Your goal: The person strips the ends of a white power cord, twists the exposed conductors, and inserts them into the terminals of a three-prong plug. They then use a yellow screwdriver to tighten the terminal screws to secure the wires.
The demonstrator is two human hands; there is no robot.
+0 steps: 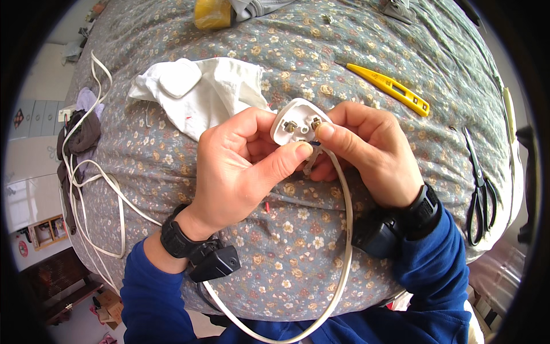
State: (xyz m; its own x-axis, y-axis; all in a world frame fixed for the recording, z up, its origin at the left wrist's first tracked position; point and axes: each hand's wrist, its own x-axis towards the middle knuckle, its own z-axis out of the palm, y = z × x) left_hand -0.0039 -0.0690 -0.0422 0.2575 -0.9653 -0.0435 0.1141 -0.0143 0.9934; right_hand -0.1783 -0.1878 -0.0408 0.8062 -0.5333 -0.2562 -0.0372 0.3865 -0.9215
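Observation:
My left hand (240, 166) and my right hand (366, 155) grip an opened white plug housing (296, 112) from either side, fingers curled round it. Metal terminals (290, 126) show inside. My right thumb presses by the right-hand terminal; my left thumb is at the lower edge, where short wire ends are partly hidden. A white cable (348, 229) loops down from there toward my lap. Behind the plug lies a white cloth (223, 86) with a white plastic cover piece (180, 74) on it. A small red piece (267, 206) lies on the floral bedspread (286, 229) between my forearms.
A flat yellow tool (387, 89) lies at the upper right, black scissors (484, 200) at the right edge. A yellow roll (209, 12) and grey fabric (258, 7) are at the back. Tangled white cords (121, 212) and dark cloth (77, 137) lie at the left.

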